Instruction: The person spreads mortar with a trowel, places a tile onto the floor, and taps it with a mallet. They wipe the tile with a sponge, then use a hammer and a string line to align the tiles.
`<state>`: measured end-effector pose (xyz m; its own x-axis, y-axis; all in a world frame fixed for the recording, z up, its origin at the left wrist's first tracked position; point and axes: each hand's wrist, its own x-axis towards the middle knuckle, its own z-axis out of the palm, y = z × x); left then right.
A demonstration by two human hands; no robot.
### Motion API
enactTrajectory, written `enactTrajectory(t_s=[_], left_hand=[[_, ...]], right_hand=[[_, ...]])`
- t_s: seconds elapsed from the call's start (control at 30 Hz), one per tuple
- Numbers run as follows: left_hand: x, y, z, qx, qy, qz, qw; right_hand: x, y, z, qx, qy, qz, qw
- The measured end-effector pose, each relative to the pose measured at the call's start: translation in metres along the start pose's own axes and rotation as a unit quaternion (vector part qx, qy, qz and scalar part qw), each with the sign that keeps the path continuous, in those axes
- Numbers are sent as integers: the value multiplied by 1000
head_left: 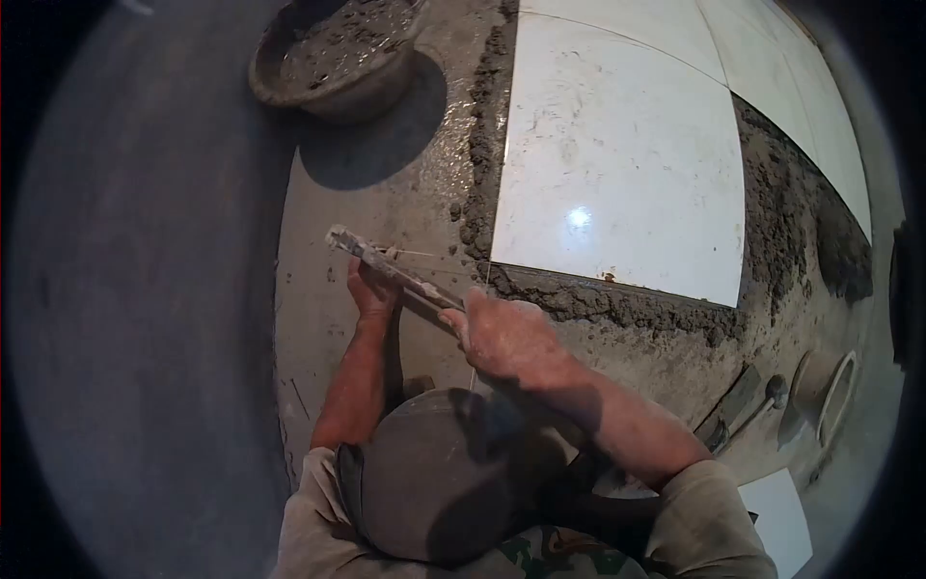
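My right hand (506, 333) is wrapped round one end of a long, narrow, mortar-smeared tool (413, 280). The tool slants up to the left, and its pale crusted tip lies just past my left hand (374, 288). Low over the floor, my left hand has its fingers bent close together; the tool partly covers them, and I cannot make out what they pinch. A thin string (415, 253) runs rightward from near those fingertips. Right of the hands lies a large white tile (622, 164), with wet mortar (598, 297) along its near and left edges.
A basin (352, 96) of mortar stands at upper left. More white tiles (772, 58) lie at upper right, beside a mortar-filled gap. At lower right are a flat-bladed tool (735, 400), a round container on its side (834, 396) and a white tile piece (779, 521).
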<state>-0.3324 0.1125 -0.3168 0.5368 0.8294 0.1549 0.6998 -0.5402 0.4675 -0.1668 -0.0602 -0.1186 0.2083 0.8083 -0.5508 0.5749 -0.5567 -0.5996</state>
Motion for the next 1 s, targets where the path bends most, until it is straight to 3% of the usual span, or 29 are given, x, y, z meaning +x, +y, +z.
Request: enactTrajectory(t_s=[0.1,0.13,0.2,0.23,0.27,0.3,0.33,0.4,0.47,0.53,0.57,0.63,0.67,0.73,0.77,0.8,0.87,0.93,1.0], left_hand=[[2,2,7,-215,33,-79,973],[0,4,9,-219,30,-80,972],[6,21,-10,76,-24,-35,996],[5,2,4,-162,7,-99,982],[3,-18,18,-391,67,-145,906],[5,3,-1,-181,51,-67,980],[5,18,-13,37,31,16,999],[7,23,-17,21,21,13,999],[8,29,-24,-1,-13,-92,996],[9,29,-34,-18,-27,-85,996],[9,33,-41,-53,-58,-117,990],[7,29,-46,-82,-89,-148,982],[7,20,-42,-148,-94,-157,972],[5,13,-52,-202,-88,-169,961],[3,20,-53,-212,-73,-174,959],[3,26,-52,-224,-59,-176,957],[5,27,-52,-235,-55,-186,953],[5,14,-44,-184,-29,-134,973],[7,13,-50,-204,-27,-138,969]], right_hand=[[-20,10,-4,-6,30,-41,999],[-28,17,-10,-8,30,-36,999],[-50,33,-28,-27,-18,-48,998],[-61,39,-43,-42,-71,3,997],[-71,50,-56,-57,-124,54,989],[-85,71,-57,-87,-124,54,987],[-104,95,-55,-117,-125,56,984],[-143,136,-59,-56,-144,54,986],[-176,172,-46,52,-178,114,976],[-211,212,-10,287,-178,213,917],[-218,220,4,292,-180,210,916],[-229,231,26,371,-176,363,836],[-233,236,35,371,-180,357,838],[-237,251,54,364,-153,310,865],[-235,273,66,204,-174,212,940],[-229,271,65,205,-176,204,941],[-217,263,51,-29,-210,169,963],[-207,248,37,-25,-226,172,958],[-201,242,30,-103,-266,189,940]])
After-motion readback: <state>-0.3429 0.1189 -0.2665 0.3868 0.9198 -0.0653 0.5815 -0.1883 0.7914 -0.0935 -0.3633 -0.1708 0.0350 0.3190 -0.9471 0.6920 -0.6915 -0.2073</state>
